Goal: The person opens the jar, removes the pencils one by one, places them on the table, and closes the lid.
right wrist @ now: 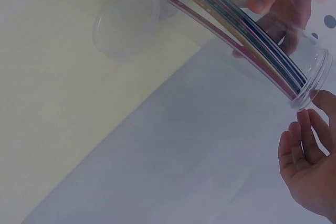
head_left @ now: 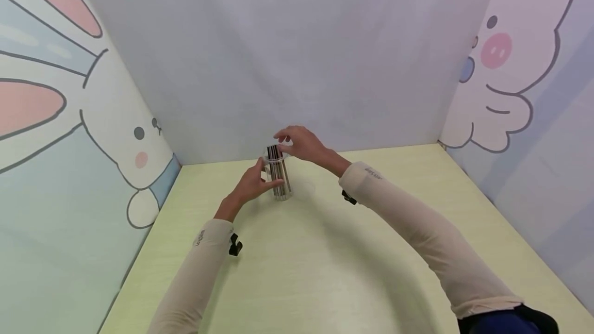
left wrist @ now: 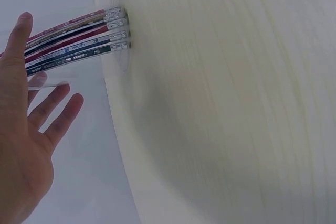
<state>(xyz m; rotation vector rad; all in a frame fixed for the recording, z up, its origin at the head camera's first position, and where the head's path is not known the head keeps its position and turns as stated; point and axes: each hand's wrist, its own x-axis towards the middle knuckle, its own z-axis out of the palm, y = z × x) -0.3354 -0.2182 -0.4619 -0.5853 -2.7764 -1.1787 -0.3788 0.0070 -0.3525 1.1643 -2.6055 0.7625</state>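
A clear plastic jar (head_left: 286, 191) stands upright near the table's back edge with several pencils (head_left: 277, 170) inside. In the left wrist view the metal-banded ends of the pencils (left wrist: 79, 45) point down at the jar's base. My left hand (head_left: 252, 183) holds the jar from the left, its thumb across the near side and its fingers behind. At the jar's mouth is my right hand (head_left: 303, 143), fingers loosely bent. Its thumb and fingertips lie right at the rim (right wrist: 313, 85) in the right wrist view.
A clear round lid (right wrist: 127, 22) lies on the pale wooden table (head_left: 297, 272), beside the jar's base. A grey backdrop (head_left: 297, 55) rises directly behind the table. Side panels with cartoon animals stand at left and right.
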